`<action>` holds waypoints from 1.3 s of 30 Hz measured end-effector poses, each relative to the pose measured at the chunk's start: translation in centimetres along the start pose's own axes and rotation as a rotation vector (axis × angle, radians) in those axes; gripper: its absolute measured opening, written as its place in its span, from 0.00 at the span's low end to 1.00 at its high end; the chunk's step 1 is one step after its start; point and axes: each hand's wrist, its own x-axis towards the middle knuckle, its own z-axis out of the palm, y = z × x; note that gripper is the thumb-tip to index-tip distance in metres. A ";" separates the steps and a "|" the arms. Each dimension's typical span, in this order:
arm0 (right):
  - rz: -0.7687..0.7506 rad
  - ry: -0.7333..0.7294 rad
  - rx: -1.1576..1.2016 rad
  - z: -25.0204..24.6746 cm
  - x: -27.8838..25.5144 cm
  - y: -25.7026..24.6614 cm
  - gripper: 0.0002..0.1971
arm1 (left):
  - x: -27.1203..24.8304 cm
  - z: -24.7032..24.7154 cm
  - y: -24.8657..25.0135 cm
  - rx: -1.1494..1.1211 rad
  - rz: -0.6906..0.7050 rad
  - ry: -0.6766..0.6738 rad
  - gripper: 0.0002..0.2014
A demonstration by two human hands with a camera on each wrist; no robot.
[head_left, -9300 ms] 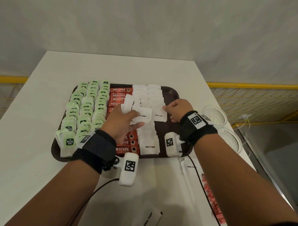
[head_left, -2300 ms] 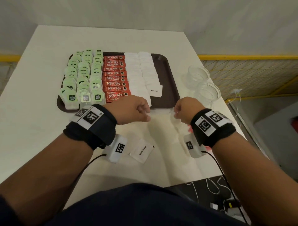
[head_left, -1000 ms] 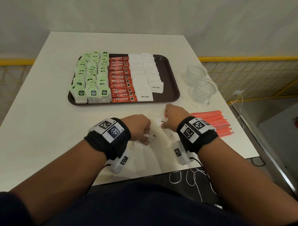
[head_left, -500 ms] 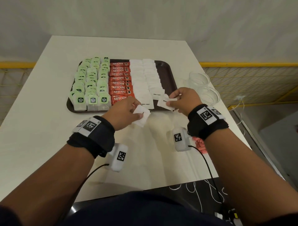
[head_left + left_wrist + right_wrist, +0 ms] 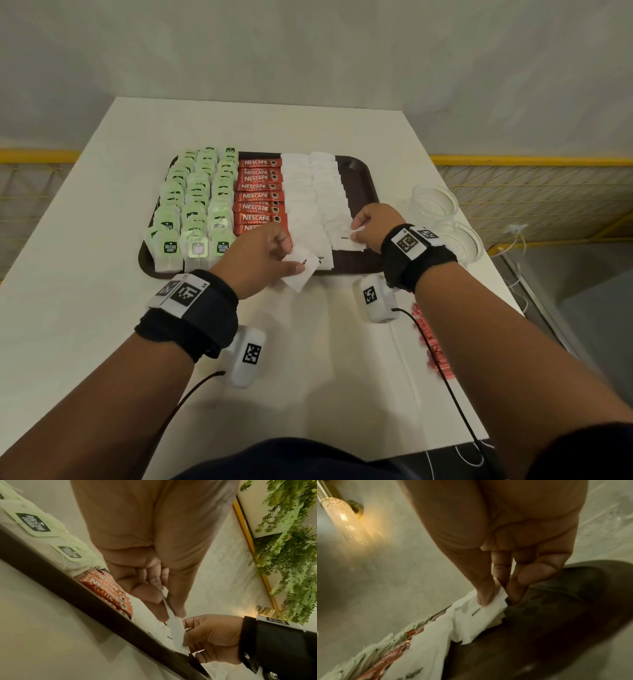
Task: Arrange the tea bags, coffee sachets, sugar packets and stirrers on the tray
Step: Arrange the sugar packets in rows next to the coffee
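Note:
A dark brown tray (image 5: 363, 178) holds rows of green-tagged tea bags (image 5: 195, 212), red coffee sachets (image 5: 260, 195) and two columns of white sugar packets (image 5: 308, 192). My left hand (image 5: 263, 253) pinches a white sugar packet (image 5: 301, 270) over the tray's near edge; the left wrist view shows the packet (image 5: 173, 620) edge-on between thumb and fingers. My right hand (image 5: 373, 222) pinches another sugar packet (image 5: 346, 238) at the near end of the right column; in the right wrist view thumb and finger hold its corner (image 5: 489, 608). Red stirrers (image 5: 433, 346) lie on the table right of my right arm.
Two clear plastic cups (image 5: 445, 216) stand on the white table (image 5: 85, 274) right of the tray. A bare strip of tray lies right of the sugar columns. Yellow railing (image 5: 531, 161) runs behind the table. Wrist camera cables trail over the near table edge.
Both hands picked sugar packets off the near table and carried them forward. The right hand has now brought its packet down onto the right sugar column; the left hand follows with its packet.

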 end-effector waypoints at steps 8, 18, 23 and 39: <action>0.095 -0.060 -0.205 0.0 1.8 -1.0 0.29 | 2.0 -0.4 -0.3 0.011 0.046 -0.059 0.09; -0.091 -0.058 0.180 -1.2 -1.2 -0.7 0.16 | 4.9 1.0 1.6 0.032 0.085 -0.103 0.12; -0.115 -0.180 0.382 -1.6 -2.8 -0.5 0.10 | 5.9 2.4 2.8 -0.017 0.110 -0.133 0.17; 0.127 -0.054 0.034 1.0 -1.6 0.4 0.16 | 4.6 2.2 0.2 0.343 0.052 -0.004 0.11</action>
